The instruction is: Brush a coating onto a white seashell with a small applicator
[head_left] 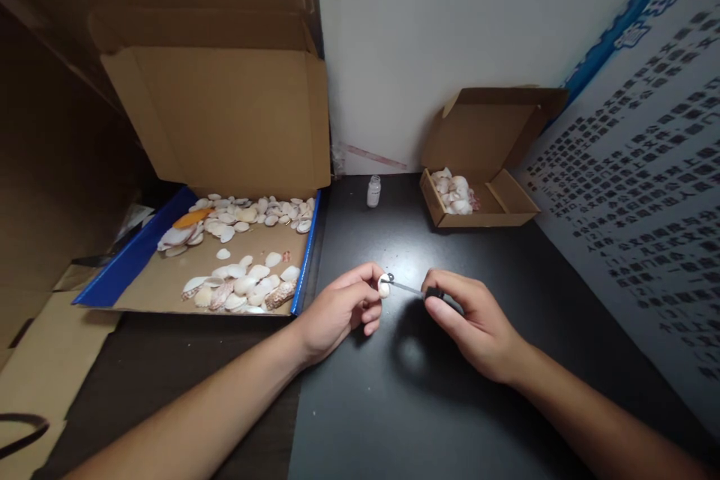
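Observation:
My left hand (343, 307) pinches a small whitish seashell (383, 288) between thumb and fingertips, over the dark table. A tiny black loop (390, 277) shows at the shell's upper edge; whether it is fixed to the shell I cannot tell. My right hand (472, 322) is closed around the black handle of a thin tool (406, 289). Its slim grey shaft points left, and the tip meets or nearly meets the shell. What kind of tool it is does not show clearly.
At the left, an open cardboard box (163, 281) with blue sides holds many seashells (262, 285) and an orange piece (192, 218). A small uncapped glass bottle (373, 192) stands behind my hands. Back right, a smaller open box (484, 220) contains white shells (453, 191). A printed sheet (646, 165) borders the right.

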`<act>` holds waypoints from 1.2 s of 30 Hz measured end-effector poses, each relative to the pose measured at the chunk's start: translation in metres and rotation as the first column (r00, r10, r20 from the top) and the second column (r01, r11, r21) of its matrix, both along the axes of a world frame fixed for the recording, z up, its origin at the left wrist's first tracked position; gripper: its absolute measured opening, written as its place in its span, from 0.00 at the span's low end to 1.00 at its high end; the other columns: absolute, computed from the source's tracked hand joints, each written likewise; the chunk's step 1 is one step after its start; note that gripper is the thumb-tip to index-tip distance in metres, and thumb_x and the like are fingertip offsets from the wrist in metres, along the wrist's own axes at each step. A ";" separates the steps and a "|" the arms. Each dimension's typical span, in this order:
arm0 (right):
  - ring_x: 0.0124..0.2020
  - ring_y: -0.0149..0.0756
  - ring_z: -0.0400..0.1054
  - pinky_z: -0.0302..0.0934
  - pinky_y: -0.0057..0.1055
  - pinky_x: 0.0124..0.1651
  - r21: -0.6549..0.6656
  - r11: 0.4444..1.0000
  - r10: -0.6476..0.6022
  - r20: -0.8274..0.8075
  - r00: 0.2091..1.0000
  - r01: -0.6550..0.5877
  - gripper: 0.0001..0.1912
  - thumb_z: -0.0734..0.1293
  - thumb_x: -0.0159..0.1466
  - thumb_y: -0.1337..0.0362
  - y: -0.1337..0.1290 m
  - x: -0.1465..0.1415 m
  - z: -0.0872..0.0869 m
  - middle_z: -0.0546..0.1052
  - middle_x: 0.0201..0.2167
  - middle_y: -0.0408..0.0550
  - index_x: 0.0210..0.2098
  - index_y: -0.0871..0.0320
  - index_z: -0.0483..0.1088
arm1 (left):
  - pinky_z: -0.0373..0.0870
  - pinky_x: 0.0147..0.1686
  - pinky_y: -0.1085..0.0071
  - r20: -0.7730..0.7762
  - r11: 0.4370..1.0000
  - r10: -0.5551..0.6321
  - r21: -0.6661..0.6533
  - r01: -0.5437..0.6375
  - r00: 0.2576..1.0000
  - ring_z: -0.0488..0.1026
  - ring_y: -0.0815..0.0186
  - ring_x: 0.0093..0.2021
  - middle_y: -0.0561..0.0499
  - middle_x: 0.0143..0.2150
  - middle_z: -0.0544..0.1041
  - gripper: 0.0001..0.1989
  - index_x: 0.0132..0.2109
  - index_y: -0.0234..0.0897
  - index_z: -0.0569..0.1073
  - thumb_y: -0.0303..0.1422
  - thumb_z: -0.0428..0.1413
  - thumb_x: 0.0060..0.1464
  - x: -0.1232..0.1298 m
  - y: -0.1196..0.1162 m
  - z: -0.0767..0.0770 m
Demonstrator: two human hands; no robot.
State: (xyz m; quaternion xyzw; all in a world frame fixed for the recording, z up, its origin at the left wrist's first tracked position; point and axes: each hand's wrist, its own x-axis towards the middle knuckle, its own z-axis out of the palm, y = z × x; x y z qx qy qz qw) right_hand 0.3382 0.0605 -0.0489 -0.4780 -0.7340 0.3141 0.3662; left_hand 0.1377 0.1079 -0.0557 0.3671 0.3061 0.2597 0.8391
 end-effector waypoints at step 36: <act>0.25 0.30 0.56 0.50 0.28 0.30 0.038 0.998 0.039 0.033 0.999 -0.040 0.13 0.58 0.69 0.60 -0.003 0.000 0.005 0.62 0.24 0.40 0.28 0.57 0.59 | 0.58 0.23 0.76 -0.006 0.999 -0.024 0.027 0.024 1.000 0.55 0.75 0.23 0.57 0.25 0.57 0.04 0.34 0.35 0.62 0.26 0.51 0.51 0.000 -0.001 0.000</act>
